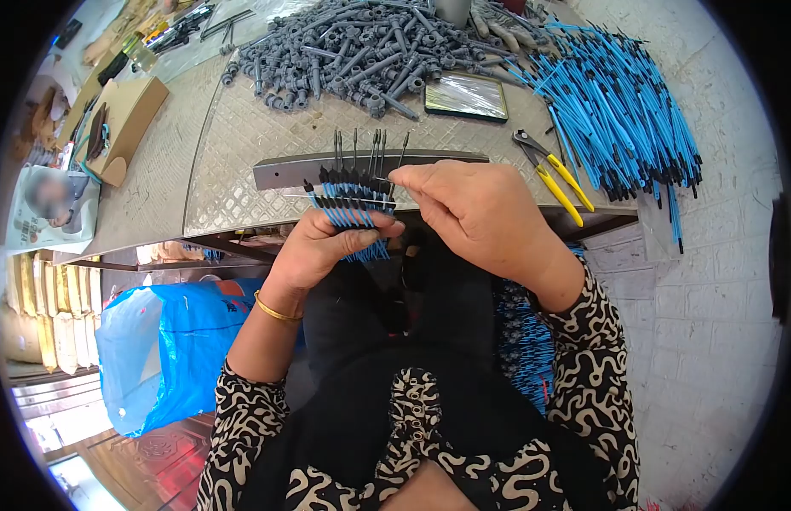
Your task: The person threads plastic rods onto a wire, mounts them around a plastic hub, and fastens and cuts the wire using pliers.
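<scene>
My left hand [306,249] is closed around a bundle of thin blue sticks with black ends [348,203], fanned in a row with the black ends up. A pale thin strip [361,203] crosses the row. Several dark thin rods [355,152] stick up above the black ends. At the right end of the row, my right hand [489,209] has thumb and forefinger pinched together beside the black ends. What it pinches is too small to make out. Behind the bundle lies a long grey metal bar [280,174] along the table's front part.
Grey plastic fittings [353,64] are heaped at the back of the table [229,183], before a grey glove [508,30]. A flat box of thin pins [465,96], yellow-handled pliers [555,177] and piled blue sticks [621,111] lie rightward. Below left hangs a blue bag [204,341].
</scene>
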